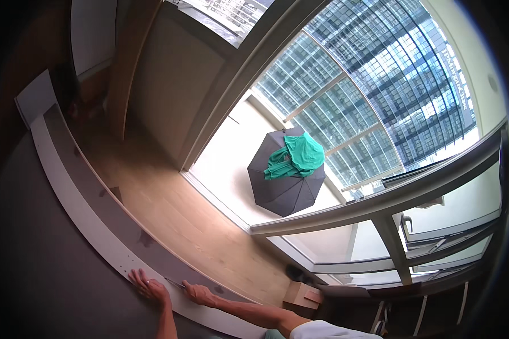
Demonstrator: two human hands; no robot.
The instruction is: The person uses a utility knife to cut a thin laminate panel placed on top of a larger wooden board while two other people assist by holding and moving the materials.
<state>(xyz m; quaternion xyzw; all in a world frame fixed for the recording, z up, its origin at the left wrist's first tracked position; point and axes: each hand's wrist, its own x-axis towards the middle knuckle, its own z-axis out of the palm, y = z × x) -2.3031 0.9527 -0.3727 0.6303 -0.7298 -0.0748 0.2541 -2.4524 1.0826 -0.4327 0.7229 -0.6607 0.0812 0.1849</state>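
Note:
A long white board runs beside a dark grey surface, and several small dark dots, perhaps holes, mark it close to my left hand. That hand lies on the board with its fingers spread, holding nothing. Just to its right, my right hand is closed around a thin tool with a slim shaft, which looks like a screwdriver. The shaft points left toward the board's far edge; its handle is hidden in my fist. I cannot tell whether the tip touches the board.
Past the board runs a grey strip, then wooden flooring. A cardboard box stands at lower right. Beyond a sliding-door frame, an open dark umbrella carries a green garment. A tall wooden panel stands upper left.

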